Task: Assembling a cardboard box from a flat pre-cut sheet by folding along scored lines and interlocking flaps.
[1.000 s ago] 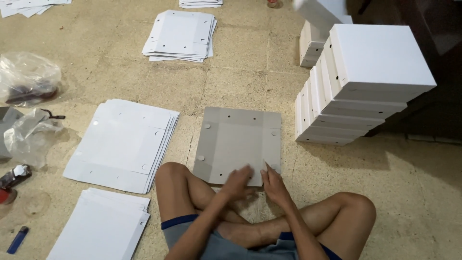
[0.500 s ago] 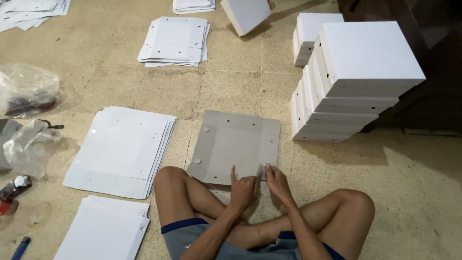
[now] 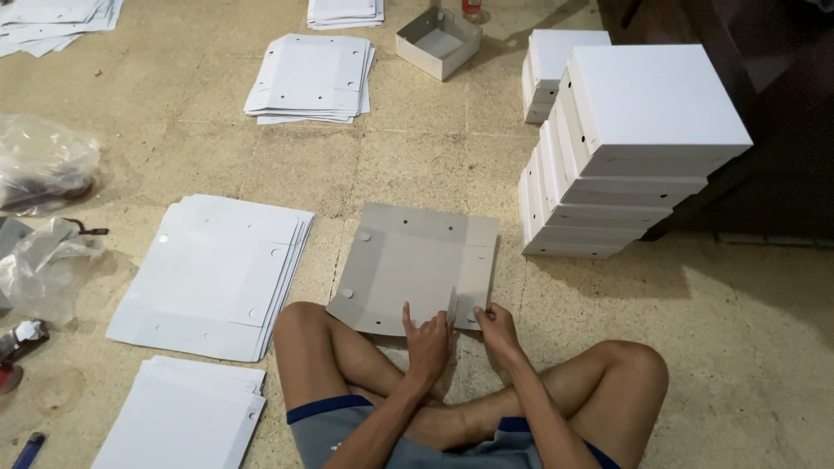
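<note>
A flat grey cardboard box blank (image 3: 415, 265) with punched holes lies on the floor in front of my crossed legs. My left hand (image 3: 427, 339) presses on its near edge, thumb spread out. My right hand (image 3: 493, 323) pinches a small flap at the near right corner and lifts it upright. Both hands touch the same blank, a few centimetres apart.
Stacks of white blanks lie at my left (image 3: 213, 274), near left (image 3: 182, 417) and further ahead (image 3: 311, 76). Folded white boxes (image 3: 625, 148) are piled at the right against dark furniture. One open box (image 3: 439, 41) sits far ahead. Plastic bags (image 3: 39, 165) lie at the far left.
A folded box that was in the air at the top has landed on the floor far ahead. My hands have settled on the blank's near edge, and the corner flap is now raised.
</note>
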